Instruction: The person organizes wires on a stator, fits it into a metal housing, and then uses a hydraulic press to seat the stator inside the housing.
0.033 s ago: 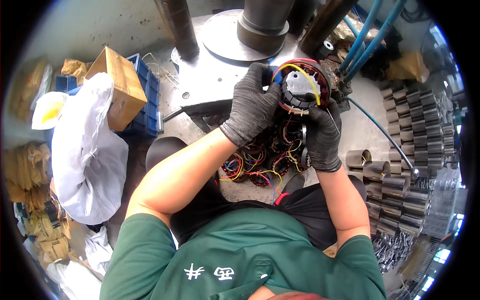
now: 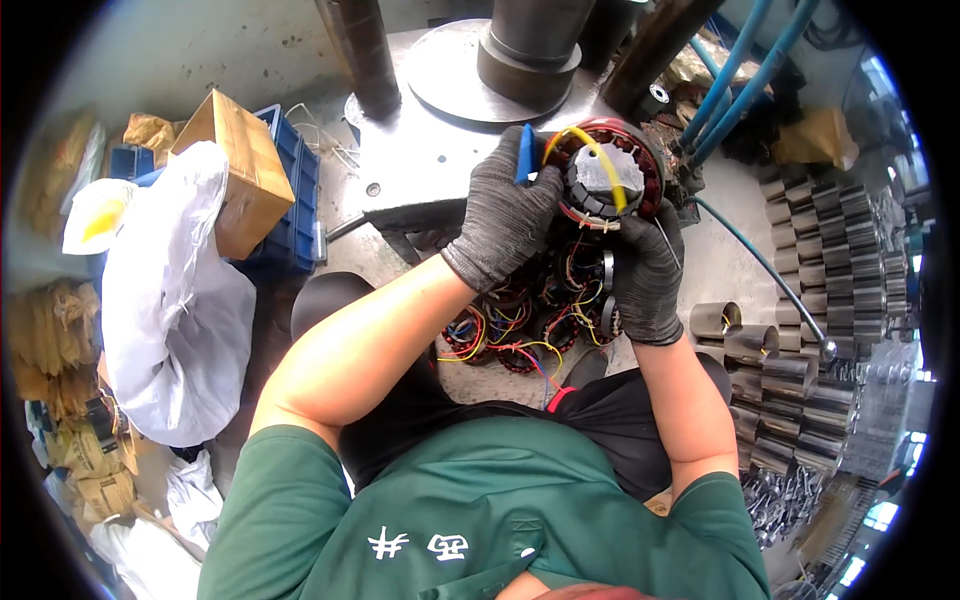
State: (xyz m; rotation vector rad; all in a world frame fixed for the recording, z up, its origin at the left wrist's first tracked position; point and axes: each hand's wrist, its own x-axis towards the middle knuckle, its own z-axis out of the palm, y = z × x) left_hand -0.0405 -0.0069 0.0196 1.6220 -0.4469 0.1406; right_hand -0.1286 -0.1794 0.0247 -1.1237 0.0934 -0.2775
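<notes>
Over the front edge of the metal machine bed, my right hand (image 2: 648,275) grips a motor stator (image 2: 648,172) by its lower right rim. The stator has dark red windings, a grey middle and a loose yellow wire (image 2: 605,160) arching across its face. A thin metal rod (image 2: 668,245) sticks out beside the right fingers. My left hand (image 2: 505,215) is closed at the stator's left side, with a flat blue piece (image 2: 526,155) upright between thumb and fingers; its exact kind is unclear. Both hands wear dark grey gloves. Several more wired stators (image 2: 520,355) lie below, between my legs.
A press column with round plate (image 2: 450,75) stands on the machine bed (image 2: 410,180). Blue hoses (image 2: 735,70) hang at right. Rows of metal cylinders (image 2: 810,240) lie on the right floor. At left are a cardboard box (image 2: 240,180), blue crate (image 2: 290,190) and white sack (image 2: 175,320).
The blue piece has swung upright and away from the stator's windings. The yellow wire has shifted left across the stator's face. My right hand has hardly moved.
</notes>
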